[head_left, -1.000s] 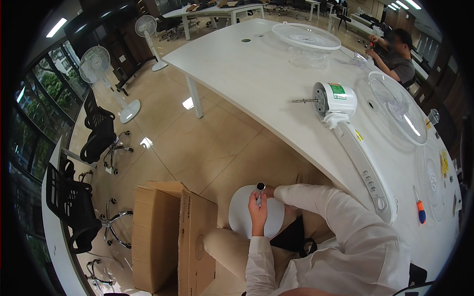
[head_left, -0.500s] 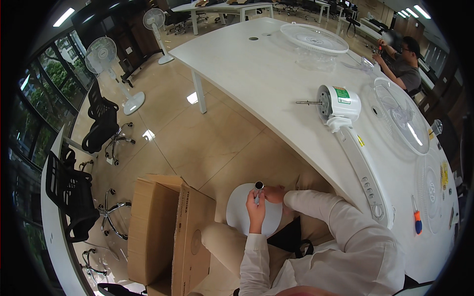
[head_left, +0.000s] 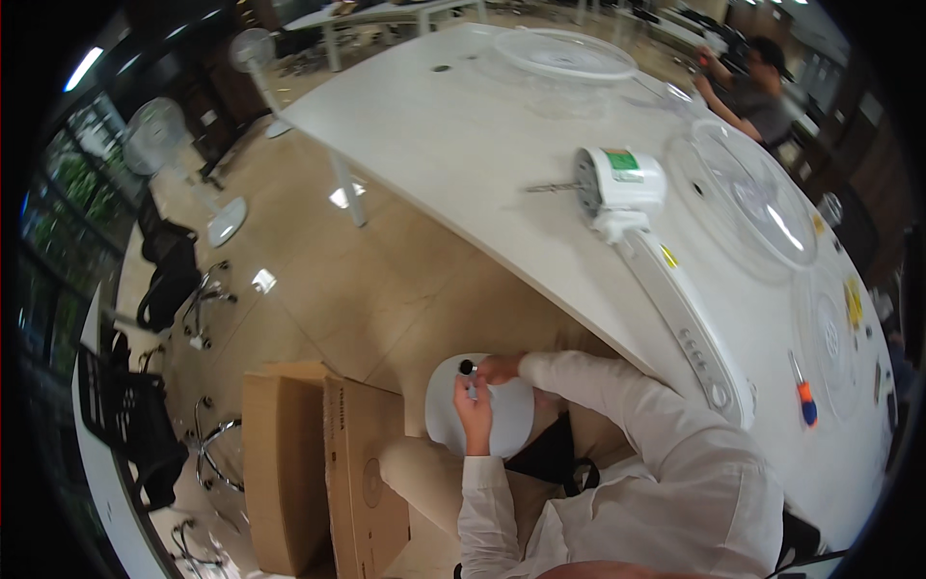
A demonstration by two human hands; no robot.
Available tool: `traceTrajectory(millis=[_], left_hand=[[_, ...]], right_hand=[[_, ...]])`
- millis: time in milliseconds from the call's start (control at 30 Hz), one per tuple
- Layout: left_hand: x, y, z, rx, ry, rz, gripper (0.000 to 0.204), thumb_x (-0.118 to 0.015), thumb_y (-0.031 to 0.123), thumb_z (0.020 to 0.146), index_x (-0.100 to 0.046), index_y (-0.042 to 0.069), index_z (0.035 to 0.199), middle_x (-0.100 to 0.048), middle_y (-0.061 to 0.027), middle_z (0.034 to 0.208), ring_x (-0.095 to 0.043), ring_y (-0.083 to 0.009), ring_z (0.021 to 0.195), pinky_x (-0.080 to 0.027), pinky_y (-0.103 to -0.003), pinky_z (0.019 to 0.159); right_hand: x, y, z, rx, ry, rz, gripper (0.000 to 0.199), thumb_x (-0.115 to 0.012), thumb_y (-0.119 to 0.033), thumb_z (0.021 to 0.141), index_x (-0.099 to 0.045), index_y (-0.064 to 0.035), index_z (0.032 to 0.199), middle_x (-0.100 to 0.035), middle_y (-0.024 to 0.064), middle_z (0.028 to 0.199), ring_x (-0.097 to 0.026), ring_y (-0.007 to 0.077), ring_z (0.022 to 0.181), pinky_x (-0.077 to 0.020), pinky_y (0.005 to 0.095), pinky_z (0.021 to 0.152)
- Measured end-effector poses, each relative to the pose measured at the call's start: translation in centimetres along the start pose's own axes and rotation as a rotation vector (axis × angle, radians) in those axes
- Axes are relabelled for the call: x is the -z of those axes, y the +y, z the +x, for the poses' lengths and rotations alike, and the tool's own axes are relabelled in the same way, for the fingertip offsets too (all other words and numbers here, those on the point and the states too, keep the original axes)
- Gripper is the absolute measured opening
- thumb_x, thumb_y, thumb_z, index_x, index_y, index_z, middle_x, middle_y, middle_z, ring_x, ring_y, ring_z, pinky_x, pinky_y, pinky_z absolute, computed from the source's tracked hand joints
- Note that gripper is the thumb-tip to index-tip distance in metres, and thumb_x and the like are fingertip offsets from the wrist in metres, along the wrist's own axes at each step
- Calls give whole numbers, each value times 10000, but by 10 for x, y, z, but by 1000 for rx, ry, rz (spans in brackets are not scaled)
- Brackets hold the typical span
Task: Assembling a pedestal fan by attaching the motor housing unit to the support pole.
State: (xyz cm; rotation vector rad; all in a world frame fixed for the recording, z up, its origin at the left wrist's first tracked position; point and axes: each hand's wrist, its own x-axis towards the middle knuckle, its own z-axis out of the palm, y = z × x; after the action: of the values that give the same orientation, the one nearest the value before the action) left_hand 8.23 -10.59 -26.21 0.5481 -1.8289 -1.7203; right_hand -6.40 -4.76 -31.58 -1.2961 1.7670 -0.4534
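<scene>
While the round white base [head_left: 502,425] rests on the lap, the left hand [head_left: 474,403] pinches a short black-tipped rod [head_left: 469,376] pointing toward twelve o'clock, and the right hand [head_left: 502,368] closes on it from two o'clock.

Floor [head_left: 318,280]: glossy beige tile reflecting ceiling lights. A large white desk [head_left: 453,125] curves across the room. Windows [head_left: 58,212] with greenery outside line the left side. Black office chairs [head_left: 169,285] stand near two white pedestal fans [head_left: 164,154]. An open cardboard box [head_left: 289,463] sits on the floor.
</scene>
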Motion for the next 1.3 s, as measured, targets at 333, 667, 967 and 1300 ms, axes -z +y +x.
traceTrajectory(millis=[333,667,967,1300], left_hand=[[-15,8,1,22,17,-72,131,-547,23,879,-568,-11,1003,-595,-60,894,-542,-148,851,-429,-303,824],[15,11,-2,-15,26,90,293,-579,9,819,-554,-55,1103,-618,-132,1035,-569,-203,977,-431,-319,891],[18,13,-3,-49,-45,99,378,-537,-42,787,-548,-36,1165,-620,-146,1104,-585,-243,1039,-417,-342,942],[1,7,4,-128,-124,249,257,-572,-39,864,-569,-47,1121,-652,-120,1047,-610,-169,951,-486,-302,856]], right_hand=[[5,-21,-8,-371,105,512,430,-572,-507,819,-576,-100,680,-598,72,616,-585,263,612,-448,432,580],[-37,-5,34,157,810,-127,199,-628,-317,634,-633,-118,622,-590,141,573,-554,322,528,-422,474,543],[-52,40,-40,-731,790,1088,183,-588,-229,825,-637,-77,915,-598,14,742,-576,106,629,-444,235,556],[-48,31,-47,-350,770,686,192,-580,-193,813,-678,-49,894,-675,97,823,-649,221,754,-505,323,706]])
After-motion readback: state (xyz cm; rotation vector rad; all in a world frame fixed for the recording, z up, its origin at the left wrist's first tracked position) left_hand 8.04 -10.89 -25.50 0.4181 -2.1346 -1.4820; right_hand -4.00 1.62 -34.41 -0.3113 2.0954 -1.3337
